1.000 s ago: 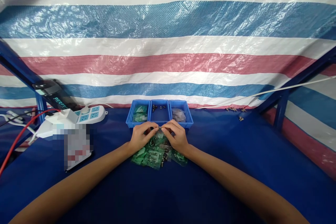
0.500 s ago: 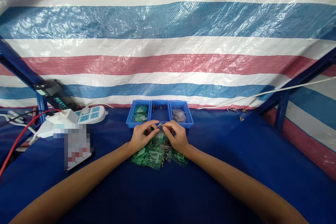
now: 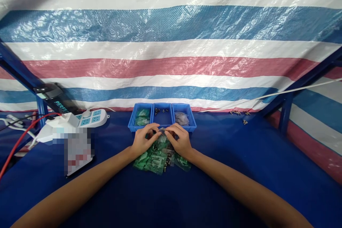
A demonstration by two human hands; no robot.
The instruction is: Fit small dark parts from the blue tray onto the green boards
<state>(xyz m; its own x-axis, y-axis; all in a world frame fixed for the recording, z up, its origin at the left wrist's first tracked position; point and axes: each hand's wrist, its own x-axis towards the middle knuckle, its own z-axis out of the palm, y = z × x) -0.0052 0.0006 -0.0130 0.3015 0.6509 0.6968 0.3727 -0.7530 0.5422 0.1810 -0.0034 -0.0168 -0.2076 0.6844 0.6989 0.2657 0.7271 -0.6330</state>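
My left hand (image 3: 145, 138) and right hand (image 3: 180, 139) pinch a small translucent piece (image 3: 162, 130) at their curled fingertips.
It's just above crinkly green plastic packets (image 3: 156, 162) and small metallic parts (image 3: 167, 160), before three rectangular blue bins (image 3: 162, 118).

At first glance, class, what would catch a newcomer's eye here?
Probably the striped sheet, whose red, white and blue bands fill the background. Below it, three blue bins stand side by side; just nearer, the left hand and right hand are close together at piled green packets.
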